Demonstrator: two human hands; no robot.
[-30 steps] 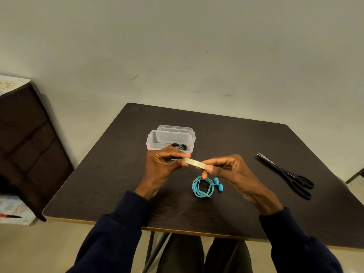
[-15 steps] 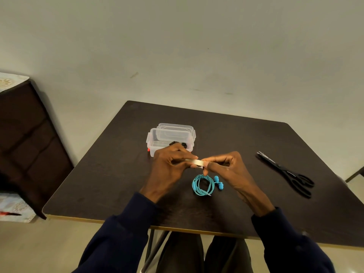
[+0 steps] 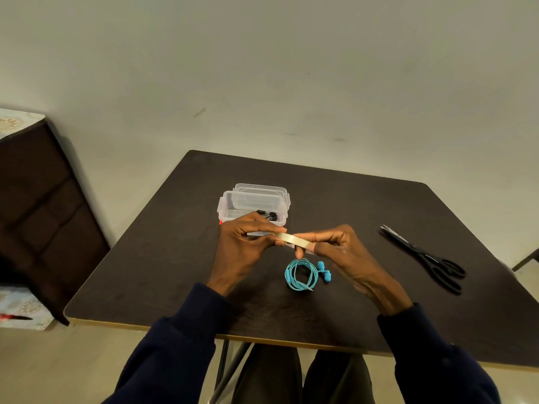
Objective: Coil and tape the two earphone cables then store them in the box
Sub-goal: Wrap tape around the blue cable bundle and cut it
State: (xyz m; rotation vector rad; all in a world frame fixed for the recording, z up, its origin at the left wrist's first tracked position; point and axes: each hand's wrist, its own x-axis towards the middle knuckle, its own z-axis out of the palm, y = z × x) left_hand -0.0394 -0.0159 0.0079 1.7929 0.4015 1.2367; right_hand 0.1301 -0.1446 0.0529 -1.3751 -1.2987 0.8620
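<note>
- Above the counter (image 3: 175,272), your left hand (image 3: 242,246) and right hand (image 3: 344,249) pinched the tape strip (image 3: 293,239) taut.
- Any slack might have stuck it to itself.

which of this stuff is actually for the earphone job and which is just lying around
For the job: tape pinched between left hand and right hand; coiled blue earphones; clear box holding black earphones; scissors, probably for tape.
Just lying about: dark furniture and patterned cloth, left of the table.

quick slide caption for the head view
The left hand and right hand pinch tape by the coiled blue earphones; clear box behind, scissors at right.
</note>
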